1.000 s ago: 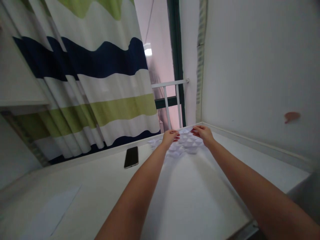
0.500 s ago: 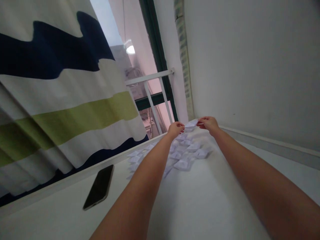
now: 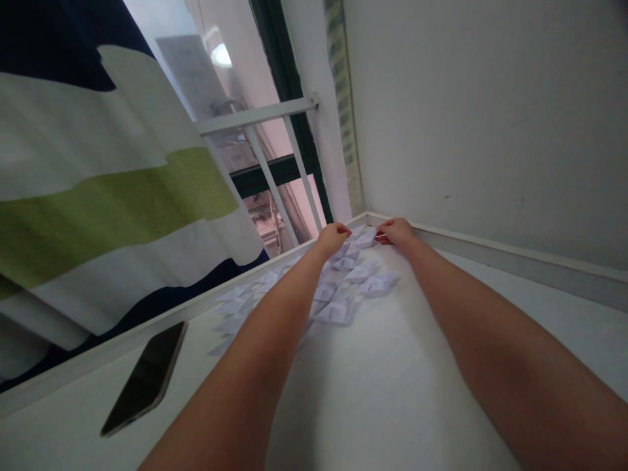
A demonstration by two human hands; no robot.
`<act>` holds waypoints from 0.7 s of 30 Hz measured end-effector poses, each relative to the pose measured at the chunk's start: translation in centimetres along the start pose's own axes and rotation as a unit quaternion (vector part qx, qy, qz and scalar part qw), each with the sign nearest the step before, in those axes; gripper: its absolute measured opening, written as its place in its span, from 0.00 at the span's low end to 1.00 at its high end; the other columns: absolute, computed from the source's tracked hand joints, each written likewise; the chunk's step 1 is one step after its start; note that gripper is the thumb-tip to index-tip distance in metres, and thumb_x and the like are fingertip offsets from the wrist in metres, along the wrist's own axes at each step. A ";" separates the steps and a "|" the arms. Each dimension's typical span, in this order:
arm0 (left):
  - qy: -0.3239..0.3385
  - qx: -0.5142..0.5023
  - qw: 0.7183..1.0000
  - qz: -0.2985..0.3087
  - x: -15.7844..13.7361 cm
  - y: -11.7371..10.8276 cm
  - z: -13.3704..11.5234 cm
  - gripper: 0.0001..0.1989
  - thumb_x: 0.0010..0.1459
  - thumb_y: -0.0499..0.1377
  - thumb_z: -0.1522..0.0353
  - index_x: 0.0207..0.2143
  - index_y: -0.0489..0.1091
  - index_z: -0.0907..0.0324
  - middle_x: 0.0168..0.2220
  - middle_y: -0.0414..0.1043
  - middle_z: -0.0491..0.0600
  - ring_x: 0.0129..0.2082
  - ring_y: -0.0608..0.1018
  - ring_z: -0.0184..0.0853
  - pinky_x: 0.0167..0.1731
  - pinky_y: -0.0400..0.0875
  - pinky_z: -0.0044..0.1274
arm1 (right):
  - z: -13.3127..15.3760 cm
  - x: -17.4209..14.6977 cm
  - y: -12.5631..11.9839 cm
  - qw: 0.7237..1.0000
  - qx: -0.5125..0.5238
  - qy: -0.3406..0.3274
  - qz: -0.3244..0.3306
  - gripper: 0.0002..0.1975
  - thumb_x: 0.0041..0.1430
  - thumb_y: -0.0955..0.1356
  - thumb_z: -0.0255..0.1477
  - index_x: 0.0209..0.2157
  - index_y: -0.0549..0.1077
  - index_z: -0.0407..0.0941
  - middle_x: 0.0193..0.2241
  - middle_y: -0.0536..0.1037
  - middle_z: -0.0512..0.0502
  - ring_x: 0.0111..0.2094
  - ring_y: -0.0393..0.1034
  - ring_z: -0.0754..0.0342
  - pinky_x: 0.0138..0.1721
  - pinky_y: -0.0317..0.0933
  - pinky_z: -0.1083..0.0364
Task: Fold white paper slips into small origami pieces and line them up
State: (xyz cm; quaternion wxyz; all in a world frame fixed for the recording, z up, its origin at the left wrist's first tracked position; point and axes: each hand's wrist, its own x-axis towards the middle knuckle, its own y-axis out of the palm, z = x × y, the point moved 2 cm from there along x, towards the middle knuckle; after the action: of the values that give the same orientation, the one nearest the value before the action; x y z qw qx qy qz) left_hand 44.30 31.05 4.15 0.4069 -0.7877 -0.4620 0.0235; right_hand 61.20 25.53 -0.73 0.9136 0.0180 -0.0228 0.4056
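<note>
A folded white paper boat [image 3: 366,237] rests at the far end of a cluster of similar boats on the white surface. My left hand [image 3: 334,238] is closed, with its fingertips at the boat's left end. From the other side, my right hand [image 3: 395,233] pinches the boat's right tip. Closer to me lie more folded paper boats, among them one at the near edge [image 3: 335,310] and one at the right edge [image 3: 379,284]. My left forearm hides part of the cluster.
A dark-screened phone [image 3: 147,376] lies to the left on the white surface [image 3: 387,386]. Beyond the surface's left edge hang a striped curtain [image 3: 122,196] and a white railing [image 3: 260,116] before a window. A white wall [image 3: 481,131] rises on the right.
The paper boat between my hands has come down among the others at the far end. My view has shifted, so the phone and curtain appear farther left.
</note>
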 end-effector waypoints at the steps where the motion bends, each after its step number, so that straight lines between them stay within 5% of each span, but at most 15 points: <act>1: 0.001 0.003 1.000 -0.002 -0.2 -0.1 0.0 0.07 0.44 0.55 0.79 0.23 0.73 0.63 0.24 0.72 0.50 0.30 0.72 0.33 0.37 0.66 0.26 | 0.1 0.0 0.1 1.000 -0.003 0.000 0.000 0.08 0.48 0.67 0.17 0.19 0.67 0.38 0.12 0.70 0.49 0.12 0.65 0.60 0.15 0.61 0.62; 9: 0.002 -0.024 1.000 -0.007 -0.5 -0.9 0.2 0.08 0.43 0.55 0.79 0.21 0.72 0.62 0.25 0.72 0.49 0.30 0.72 0.32 0.38 0.66 0.26 | 0.1 0.0 0.3 0.999 -0.037 0.009 -0.003 0.12 0.49 0.67 0.17 0.15 0.66 0.39 0.08 0.68 0.49 0.10 0.63 0.60 0.14 0.60 0.63; 21: -0.014 0.063 0.998 0.004 -1.4 -1.9 0.1 0.12 0.46 0.52 0.78 0.30 0.74 0.64 0.29 0.74 0.50 0.32 0.73 0.31 0.38 0.67 0.25 | 0.1 0.1 0.4 0.997 -0.075 0.029 -0.005 0.08 0.52 0.65 0.18 0.21 0.68 0.39 0.08 0.67 0.52 0.11 0.64 0.60 0.17 0.62 0.63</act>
State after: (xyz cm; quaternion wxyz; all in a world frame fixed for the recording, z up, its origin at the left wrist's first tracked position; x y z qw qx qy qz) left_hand 42.07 30.51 4.89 0.4487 -0.7620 -0.4624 0.0652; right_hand 60.95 25.88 -0.64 0.9148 -0.0626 -0.0269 0.3981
